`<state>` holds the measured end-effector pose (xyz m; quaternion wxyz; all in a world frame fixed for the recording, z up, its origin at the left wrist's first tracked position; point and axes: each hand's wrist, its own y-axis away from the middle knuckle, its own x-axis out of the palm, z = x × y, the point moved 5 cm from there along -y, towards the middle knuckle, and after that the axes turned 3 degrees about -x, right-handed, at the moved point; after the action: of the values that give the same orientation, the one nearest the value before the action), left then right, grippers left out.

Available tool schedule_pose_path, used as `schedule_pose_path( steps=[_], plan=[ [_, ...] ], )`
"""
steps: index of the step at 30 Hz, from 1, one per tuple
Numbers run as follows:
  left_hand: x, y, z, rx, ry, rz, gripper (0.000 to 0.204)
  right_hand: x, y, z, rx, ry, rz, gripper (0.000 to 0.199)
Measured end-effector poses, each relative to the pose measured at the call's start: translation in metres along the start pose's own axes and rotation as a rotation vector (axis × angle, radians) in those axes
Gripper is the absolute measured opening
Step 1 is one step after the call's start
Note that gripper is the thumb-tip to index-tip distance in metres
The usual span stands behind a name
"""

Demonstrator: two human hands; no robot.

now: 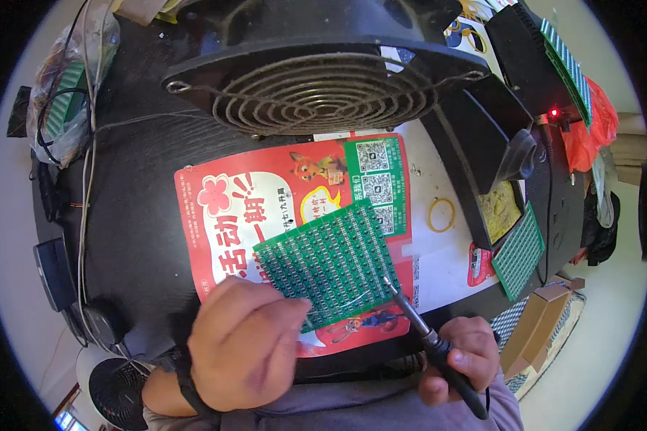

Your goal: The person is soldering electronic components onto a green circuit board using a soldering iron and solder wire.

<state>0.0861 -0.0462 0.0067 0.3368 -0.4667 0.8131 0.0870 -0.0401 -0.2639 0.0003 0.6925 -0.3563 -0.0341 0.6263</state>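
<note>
A green circuit board (331, 262), covered with rows of small parts, lies tilted on a red and white printed sheet (201, 237). Over its lower left edge, my left hand (244, 345) is closed in a pinch. Whatever its fingertips hold is hidden or too small to name, and I cannot tell whether they grip the board. Wrapped round the dark handle of a soldering iron (420, 327) is my right hand (471, 352). The iron's metal tip is at the board's right edge; whether it touches is unclear.
A black fan with a wire guard (323, 97) stands behind the board. To the right are a yellow sponge in a black holder (499, 212), a rubber band (441, 215) and another green board (519, 255). Cables (90, 158) and a plastic bag (72, 86) lie left.
</note>
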Motion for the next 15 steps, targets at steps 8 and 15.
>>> schedule_pose_path(
  steps=[8,15],
  plan=[
    [-0.011,0.002,0.0,-0.092,0.0,-0.012,0.027,0.006,-0.008,0.0,0.035,0.058,0.05,0.04],
    [0.006,0.004,-0.007,0.12,-0.082,-0.108,0.025,0.01,-0.011,-0.002,0.029,0.056,0.149,0.053]
  ],
)
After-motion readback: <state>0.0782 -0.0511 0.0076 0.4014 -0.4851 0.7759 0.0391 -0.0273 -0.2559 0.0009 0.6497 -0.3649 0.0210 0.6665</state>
